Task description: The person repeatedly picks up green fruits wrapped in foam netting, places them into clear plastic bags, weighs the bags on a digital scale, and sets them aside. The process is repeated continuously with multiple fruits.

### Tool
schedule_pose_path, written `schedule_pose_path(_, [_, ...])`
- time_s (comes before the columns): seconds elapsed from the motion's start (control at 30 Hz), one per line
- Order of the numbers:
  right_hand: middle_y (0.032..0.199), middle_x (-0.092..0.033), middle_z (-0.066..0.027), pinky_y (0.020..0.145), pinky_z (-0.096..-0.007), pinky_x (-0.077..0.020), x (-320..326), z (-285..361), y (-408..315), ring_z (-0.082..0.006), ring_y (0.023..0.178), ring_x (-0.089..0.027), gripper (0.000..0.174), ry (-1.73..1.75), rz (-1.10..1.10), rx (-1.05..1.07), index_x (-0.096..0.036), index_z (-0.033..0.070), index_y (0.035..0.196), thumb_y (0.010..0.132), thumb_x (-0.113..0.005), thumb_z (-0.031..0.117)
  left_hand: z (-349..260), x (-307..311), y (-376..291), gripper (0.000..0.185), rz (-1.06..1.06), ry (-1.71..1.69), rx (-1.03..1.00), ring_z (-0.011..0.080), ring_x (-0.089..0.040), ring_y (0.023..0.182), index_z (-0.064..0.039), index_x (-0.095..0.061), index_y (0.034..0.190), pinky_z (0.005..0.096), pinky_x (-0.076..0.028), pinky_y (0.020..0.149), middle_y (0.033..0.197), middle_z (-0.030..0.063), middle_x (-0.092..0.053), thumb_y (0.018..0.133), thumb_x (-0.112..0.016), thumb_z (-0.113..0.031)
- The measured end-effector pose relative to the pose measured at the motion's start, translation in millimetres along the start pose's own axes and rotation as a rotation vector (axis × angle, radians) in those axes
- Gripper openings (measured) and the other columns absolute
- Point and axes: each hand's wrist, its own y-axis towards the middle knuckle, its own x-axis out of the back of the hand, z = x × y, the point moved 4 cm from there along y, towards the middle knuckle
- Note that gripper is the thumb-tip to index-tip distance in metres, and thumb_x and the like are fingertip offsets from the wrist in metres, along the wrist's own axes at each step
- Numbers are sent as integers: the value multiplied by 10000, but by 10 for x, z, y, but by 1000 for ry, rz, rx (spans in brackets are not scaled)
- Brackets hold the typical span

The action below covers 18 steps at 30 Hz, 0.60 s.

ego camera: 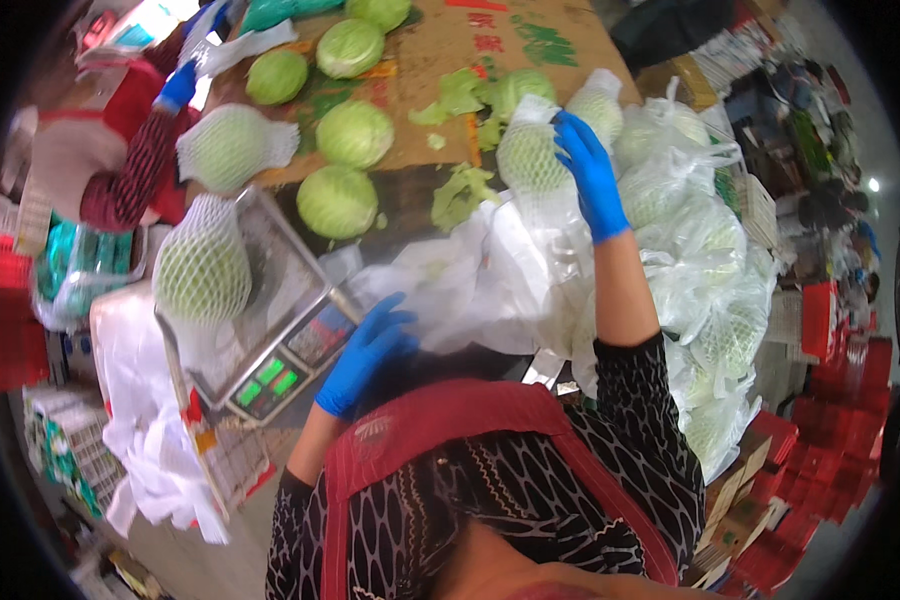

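Note:
My right hand, in a blue glove, lies with its fingertips on the upper side of a cabbage in a white foam net; whether it grips the net is unclear. My left hand, also gloved, is raised with fingers spread beside the display of a digital scale. It holds nothing that I can see. A netted cabbage sits on the scale's metal tray. Thin white plastic bags spread between my hands. Bare cabbages stand beyond the scale.
Bagged, netted cabbages are piled at the right. Loose leaves lie on the table near the printed cardboard. At the upper left, a co-worker's blue-gloved hand is beside another netted cabbage. White foam nets hang at the lower left.

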Motion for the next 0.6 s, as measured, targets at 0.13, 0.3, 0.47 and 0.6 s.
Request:
schedule_pose_path(0.13, [1159,-630,-186,914,-394,-459,61,-696,801,-307,1089,-594,525,-614,-78,-80,-576,58,1245,932,-521,476,-138,-74,493,708,48,38,-57,288,-516,1215,-157,-198,1520,395,-441,989,1465,115,-378,943,-582,-302])
schedule_pose_path(0.3, [1123,-637,-231,930,-406,-444,65,-1175,818,-370,1083,-588,550,-643,26,-121,-605,60,1194,945,-458,527,-246,-91,1516,784,-4,87,-84,336,-410,1321,-373,-46,1520,504,-436,988,1550,97,-234,947,-580,-348])
schedule_pose_path(0.47, [1246,-598,-189,1005,-360,-406,-626,-770,69,-298,1183,-553,552,-317,316,-207,-563,36,1276,959,-478,480,-166,-131,2227,855,-139,-190,6,303,-416,1317,-339,-85,1526,483,-466,963,1505,74,-318,903,-660,-231])
schedule_pose_path(0.6, [1267,-583,-101,1010,-316,-416,-1012,-472,-529,-182,1164,-543,494,175,213,-345,-525,-6,1304,1011,-427,381,-435,-19,1630,867,-202,63,-327,225,-427,1303,-145,-169,1529,376,-422,1019,1456,83,-394,849,-706,-106])
